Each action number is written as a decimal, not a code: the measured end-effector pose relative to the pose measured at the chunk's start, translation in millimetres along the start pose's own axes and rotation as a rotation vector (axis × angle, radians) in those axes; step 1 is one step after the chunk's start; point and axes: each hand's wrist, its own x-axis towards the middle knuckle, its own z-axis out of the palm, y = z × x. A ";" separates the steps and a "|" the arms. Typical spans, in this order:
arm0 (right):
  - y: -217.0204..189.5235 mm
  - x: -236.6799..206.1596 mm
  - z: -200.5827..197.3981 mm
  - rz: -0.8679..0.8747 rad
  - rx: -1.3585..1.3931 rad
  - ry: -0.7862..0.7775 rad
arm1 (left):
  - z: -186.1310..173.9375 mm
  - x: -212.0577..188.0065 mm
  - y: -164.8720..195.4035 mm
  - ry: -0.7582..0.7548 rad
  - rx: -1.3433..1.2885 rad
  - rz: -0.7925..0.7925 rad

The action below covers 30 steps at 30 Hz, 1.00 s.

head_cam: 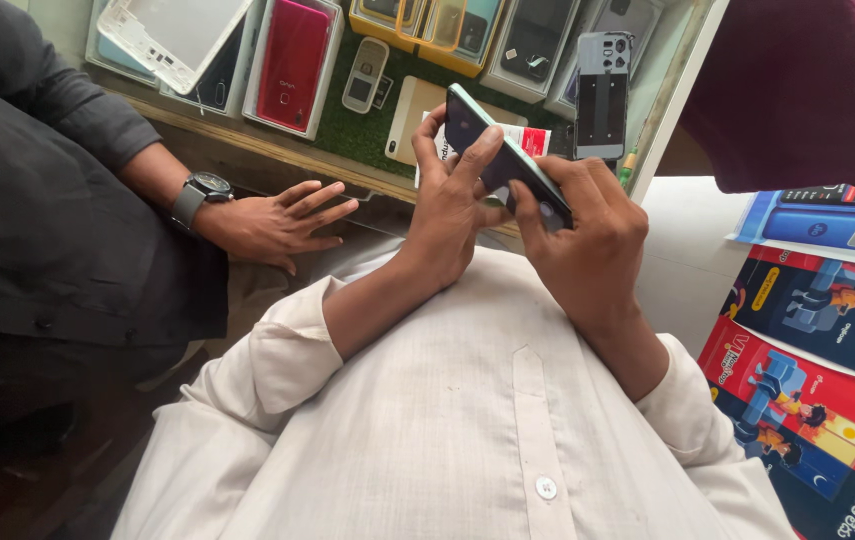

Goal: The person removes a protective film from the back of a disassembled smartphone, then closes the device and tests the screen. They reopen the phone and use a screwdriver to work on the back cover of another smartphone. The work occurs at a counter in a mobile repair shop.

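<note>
A co-worker's hand with a black wristwatch blocks the left wooden counter edge; open white floor lies right

Your left hand and right hand grip a smartphone with a glossy glass face and smooth pale-green frame. Your shirt is matt, finely woven cream cloth (plastic buttons). The red phone shines glossy on rough green turf matting; the counter edge looks like worn wood.
</note>
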 end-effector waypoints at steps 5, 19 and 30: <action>-1.5 2.7 -0.2 -0.021 -0.018 0.081 | 3.9 -0.7 1.8 -0.014 0.045 0.055; -1.0 6.8 -4.2 0.098 0.032 0.002 | 1.9 -2.2 -0.2 0.006 0.152 0.074; 0.7 6.0 -12.0 0.086 0.013 -0.025 | 0.4 -11.5 -0.3 -0.173 0.272 0.268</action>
